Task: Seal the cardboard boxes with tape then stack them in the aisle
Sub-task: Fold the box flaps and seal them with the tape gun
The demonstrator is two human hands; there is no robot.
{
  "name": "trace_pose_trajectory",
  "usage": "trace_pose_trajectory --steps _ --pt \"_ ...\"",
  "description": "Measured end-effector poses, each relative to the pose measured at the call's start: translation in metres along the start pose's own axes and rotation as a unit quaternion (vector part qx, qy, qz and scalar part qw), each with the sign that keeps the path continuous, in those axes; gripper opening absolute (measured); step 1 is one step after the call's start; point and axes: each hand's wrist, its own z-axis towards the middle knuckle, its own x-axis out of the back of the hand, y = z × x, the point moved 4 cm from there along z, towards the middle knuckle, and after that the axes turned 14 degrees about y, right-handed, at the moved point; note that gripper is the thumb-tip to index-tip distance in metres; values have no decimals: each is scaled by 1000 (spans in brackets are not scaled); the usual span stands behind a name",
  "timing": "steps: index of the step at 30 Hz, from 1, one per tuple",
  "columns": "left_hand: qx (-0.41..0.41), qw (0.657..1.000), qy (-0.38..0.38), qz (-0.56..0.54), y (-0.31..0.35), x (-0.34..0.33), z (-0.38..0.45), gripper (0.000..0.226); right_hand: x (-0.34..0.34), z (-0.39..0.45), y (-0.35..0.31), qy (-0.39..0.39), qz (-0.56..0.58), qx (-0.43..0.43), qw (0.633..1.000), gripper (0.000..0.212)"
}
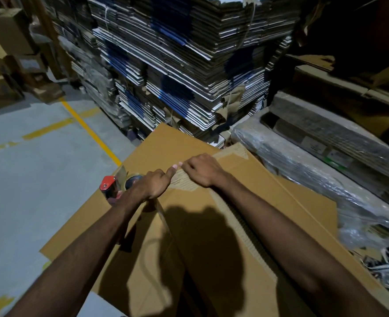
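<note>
1. Brown corrugated cardboard is filling the lower middle of the view: one large cardboard box is lying under both forearms, with one flat cardboard sheet showing beneath its left edge on the grey floor.
2. One left hand is curling its fingers around the handle of one red tape dispenser at the box's left edge, its thumb pointing up along the box top.
3. One right hand is resting on the box top just beside the left thumb, its fingertips pinching at a strip of tape running along the seam.
4. One tall pile of flattened cartons is standing behind the box.
5. One plastic-wrapped bundle of flat cardboard is lying to the right.
6. Two yellow floor lines are crossing on the left.
</note>
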Motion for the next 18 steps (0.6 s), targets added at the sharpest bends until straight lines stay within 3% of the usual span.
trace_pose_trajectory --steps 4,7,12,16,18 --pt "5 1000 -8 -17 5 0 1 130 22 4 98 14 -8 -147 989 60" --pt "2 1000 -9 -15 4 -1 -2 121 27 12 146 29 -5 -210 977 66" --pt "14 998 -19 -64 8 2 -3 109 34 15 153 42 109 -340 933 57" --pt "32 965 -104 -239 5 -3 0 86 30 16 154 -17 204 -409 889 65" --pt "29 953 -126 -274 2 -5 2 84 29 19 152 -11 154 -409 899 66"
